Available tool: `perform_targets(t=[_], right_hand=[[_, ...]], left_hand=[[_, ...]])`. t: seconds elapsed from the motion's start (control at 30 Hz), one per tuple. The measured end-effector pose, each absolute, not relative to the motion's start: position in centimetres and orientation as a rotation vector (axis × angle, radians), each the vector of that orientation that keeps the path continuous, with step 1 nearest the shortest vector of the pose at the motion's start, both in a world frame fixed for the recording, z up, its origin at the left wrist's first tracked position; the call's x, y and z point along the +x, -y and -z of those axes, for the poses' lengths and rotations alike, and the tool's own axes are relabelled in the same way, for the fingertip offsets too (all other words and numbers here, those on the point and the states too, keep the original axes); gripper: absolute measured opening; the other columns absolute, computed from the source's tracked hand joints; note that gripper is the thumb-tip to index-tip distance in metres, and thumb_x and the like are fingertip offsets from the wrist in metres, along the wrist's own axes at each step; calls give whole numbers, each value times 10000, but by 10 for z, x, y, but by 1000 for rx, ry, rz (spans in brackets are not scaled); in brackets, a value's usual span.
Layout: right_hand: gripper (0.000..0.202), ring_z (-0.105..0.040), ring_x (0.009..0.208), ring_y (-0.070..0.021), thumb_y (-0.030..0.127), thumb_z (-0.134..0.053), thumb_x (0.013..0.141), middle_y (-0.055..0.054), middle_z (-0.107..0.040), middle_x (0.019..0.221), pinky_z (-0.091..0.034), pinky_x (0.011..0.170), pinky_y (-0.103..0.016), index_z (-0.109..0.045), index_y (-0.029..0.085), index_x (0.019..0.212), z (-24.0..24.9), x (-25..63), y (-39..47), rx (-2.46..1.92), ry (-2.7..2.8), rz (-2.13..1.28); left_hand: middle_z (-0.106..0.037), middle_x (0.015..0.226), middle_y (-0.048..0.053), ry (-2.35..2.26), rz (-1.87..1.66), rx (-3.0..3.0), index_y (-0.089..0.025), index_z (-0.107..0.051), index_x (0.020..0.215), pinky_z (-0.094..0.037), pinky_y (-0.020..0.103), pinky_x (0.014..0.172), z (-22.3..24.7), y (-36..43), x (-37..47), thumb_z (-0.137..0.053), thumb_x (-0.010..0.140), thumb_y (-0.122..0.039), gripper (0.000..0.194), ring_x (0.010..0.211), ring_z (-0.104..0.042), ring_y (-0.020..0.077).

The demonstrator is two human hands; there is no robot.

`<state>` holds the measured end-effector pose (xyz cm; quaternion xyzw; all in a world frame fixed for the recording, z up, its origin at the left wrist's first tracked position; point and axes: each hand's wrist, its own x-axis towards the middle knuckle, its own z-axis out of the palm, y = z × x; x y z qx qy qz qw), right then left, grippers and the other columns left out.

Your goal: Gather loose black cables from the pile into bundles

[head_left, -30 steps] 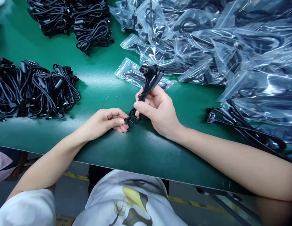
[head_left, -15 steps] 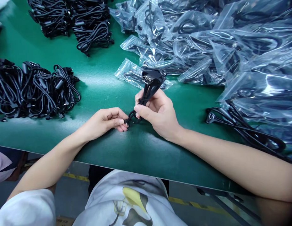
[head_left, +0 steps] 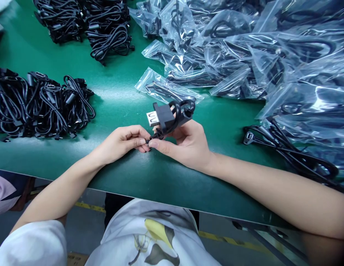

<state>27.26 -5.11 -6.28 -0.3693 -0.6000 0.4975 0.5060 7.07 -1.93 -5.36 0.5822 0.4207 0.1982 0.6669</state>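
A bundled black cable (head_left: pixel 165 117) is held over the green table, its silver USB socket facing left. My right hand (head_left: pixel 185 142) is closed around the bundle, thumb tip pointing left at the small cable end. Between thumb and fingers, my left hand (head_left: pixel 130 139) pinches that small end, and the two hands nearly touch. Just behind the bundle lies a clear plastic bag (head_left: pixel 163 87) with a black cable inside.
Bundled black cables (head_left: pixel 41 105) lie at the left, with more bundles (head_left: pixel 108 31) at the back. Bagged cables (head_left: pixel 230 51) are heaped at the back and right. Loose black cables (head_left: pixel 288 151) rest at the right. The green table's (head_left: pixel 161 184) front edge runs before my body.
My right hand has moved slightly left and down, its thumb now close to my left fingertips. The bundle has tilted, and its USB socket has swung to the left. My left hand has barely moved.
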Motion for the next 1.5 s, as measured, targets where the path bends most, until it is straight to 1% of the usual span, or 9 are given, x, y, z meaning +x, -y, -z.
perform_targets(t=[0.13, 0.23, 0.43, 0.63, 1.0, 1.17, 1.3, 1.4, 1.5], right_hand=[[356, -617, 711, -133, 502, -826, 735, -8, -608, 860, -557, 603, -250, -643, 208, 817, 60, 270, 49, -857, 1379, -1199], [358, -598, 686, -120, 464, -863, 704, 7, -592, 813, -547, 582, -233, -625, 210, 786, 53, 266, 49, -836, 1282, -1222], [335, -644, 670, -112, 372, -874, 708, 37, -577, 788, -592, 621, -241, -586, 222, 790, 46, 262, 52, -870, 1081, -1373], [358, -681, 677, -97, 364, -864, 719, 65, -603, 755, -601, 655, -220, -555, 222, 832, 44, 259, 54, -896, 789, -1628], [316, -665, 701, -100, 322, -845, 719, 63, -585, 759, -569, 672, -232, -561, 215, 809, 42, 261, 51, -939, 736, -1653], [251, -547, 692, -84, 301, -792, 733, 38, -533, 750, -477, 678, -203, -573, 190, 678, 52, 266, 44, -986, 803, -1585], [392, -448, 624, -86, 408, -779, 794, 32, -469, 655, -423, 595, -202, -525, 181, 600, 56, 265, 41, -1009, 808, -1642], [331, -321, 472, -53, 461, -788, 790, 70, -405, 619, -312, 447, -202, -593, 198, 739, 55, 262, 43, -983, 748, -1863], [319, -285, 444, -41, 452, -814, 766, 89, -350, 578, -278, 422, -193, -648, 185, 819, 54, 261, 45, -989, 809, -1971]], left_hand=[[-721, 770, 40, -980, -473, 1293, -154, -718, 891, -553, 282, 730, 54, 18, 68, -754, 823, -357, 217, 748, -676, 164], [-703, 790, 30, -979, -555, 1193, -151, -735, 943, -508, 236, 718, 53, 15, 66, -748, 841, -363, 236, 720, -626, 118], [-614, 679, -9, -934, -587, 941, -127, -740, 871, -424, 163, 602, 49, 9, 65, -830, 758, -371, 283, 613, -523, 60], [-601, 680, -12, -928, -563, 879, -119, -716, 849, -415, 162, 596, 49, 10, 65, -835, 750, -354, 281, 597, -507, 53], [-580, 697, -16, -939, -548, 953, -129, -676, 899, -411, 202, 618, 53, 10, 65, -753, 812, -367, 265, 609, -501, 71], [-657, 870, 35, -1214, -648, 1670, -159, -656, 1061, -478, 281, 754, 40, 6, 53, -567, 926, -272, 197, 770, -598, 136], [-647, 1113, 103, -2004, -984, 2245, -175, -598, 1182, -466, 387, 946, 27, -12, 14, -607, 905, -227, 282, 997, -598, 229], [-614, 1214, 192, -2482, -582, 2271, -123, -573, 1226, -443, 481, 979, 25, -26, -12, -660, 886, -288, 387, 1130, -556, 349], [-620, 1198, 220, -2537, -232, 2278, -84, -582, 1213, -436, 506, 966, 27, -32, -19, -625, 907, -272, 362, 1145, -547, 394]])
